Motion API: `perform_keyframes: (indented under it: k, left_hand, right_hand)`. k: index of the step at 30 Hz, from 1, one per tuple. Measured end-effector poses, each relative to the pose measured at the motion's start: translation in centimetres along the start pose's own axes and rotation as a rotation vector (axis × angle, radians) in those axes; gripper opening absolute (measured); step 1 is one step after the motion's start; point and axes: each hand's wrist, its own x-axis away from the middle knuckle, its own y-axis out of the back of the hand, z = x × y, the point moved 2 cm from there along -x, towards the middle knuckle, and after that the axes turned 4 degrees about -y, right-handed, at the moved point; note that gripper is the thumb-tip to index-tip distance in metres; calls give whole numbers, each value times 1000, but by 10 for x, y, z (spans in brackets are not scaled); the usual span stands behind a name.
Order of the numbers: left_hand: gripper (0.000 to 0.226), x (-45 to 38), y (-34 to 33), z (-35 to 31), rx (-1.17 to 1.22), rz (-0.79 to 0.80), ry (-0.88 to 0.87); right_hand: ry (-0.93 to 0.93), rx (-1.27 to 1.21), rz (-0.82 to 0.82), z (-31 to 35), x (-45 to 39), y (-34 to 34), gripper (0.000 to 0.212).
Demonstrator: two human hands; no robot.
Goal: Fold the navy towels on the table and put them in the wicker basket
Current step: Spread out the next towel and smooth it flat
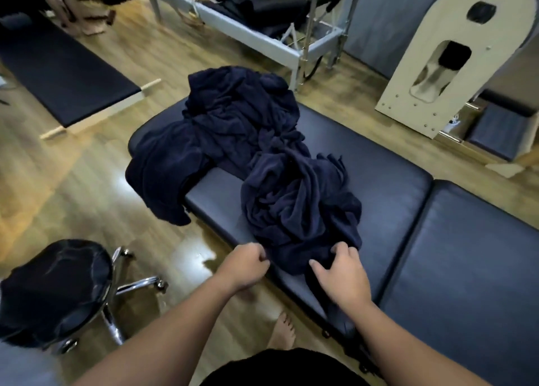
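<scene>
Head view: your left hand (246, 264) and right hand (342, 272) pinch the nearest navy towel (300, 210) at the tabletop (388, 181) near edge, ready to spread it

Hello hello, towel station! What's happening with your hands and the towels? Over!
Both hands on nearest navy towel: left hand pinching its near edge, right hand gripping too. Towel crumpled, unfolded. More towels heaped behind. No wicker basket in view.

Glossy wood floor (73, 187) that caught the light, black stool (52, 292) on chrome legs at lower left, black padded bench (64, 73) beyond, metal-framed apparatus (262, 32) at the back, cream arched panel (466, 50) at right
</scene>
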Motion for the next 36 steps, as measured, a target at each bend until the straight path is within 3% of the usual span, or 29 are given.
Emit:
perform_keyframes:
  k: [2,4,7,9,11,17,21,26,28,30,33,35,36]
  left_hand:
    - [14,-22,20,-24,-54,-61,-72]
    - [12,-41,34,-47,-135,-165,-208]
    - [37,-70,51,-79,-329,-314,-553]
    - [69,-88,55,-91,-546,-268,-685]
    - [82,-110,59,-102,-722,-165,-746]
    - [58,-165,56,-130,-1081,95,-866]
    - [38,-194,70,-154,-1038,88,-867]
    - [21,-227,90,-181,-865,47,-791]
    - [20,-229,88,-191,-877,89,-757]
    - [28,-224,80,-200,-955,79,-767]
    - [35,-209,56,-214,-1004,7,-1039]
    - [24,-198,34,-224,-908,144,-1250]
    - [18,-194,24,-228,-818,260,-1273]
  right_hand:
    - [-48,-58,-13,4,-17,2,75]
    - [-62,-41,-31,10,-30,3,81]
    - [-116,-17,-47,18,-46,3,76]
    - [-146,-33,-48,21,-50,0,67]
    - [-156,-70,-57,25,-54,-3,59]
    - [-250,-105,33,26,-66,1,70]
    - [-360,-12,-56,9,-63,15,56]
    - [-764,-3,-285,-39,-30,44,48]
    - [-929,-18,-375,-58,-8,52,41]
    - [-1004,-34,-358,-68,8,51,34]
    - [-988,-53,-291,-65,20,42,31]
    - [-975,-86,-264,-59,23,36,30]
    - [-977,-110,-252,-56,24,35,28]
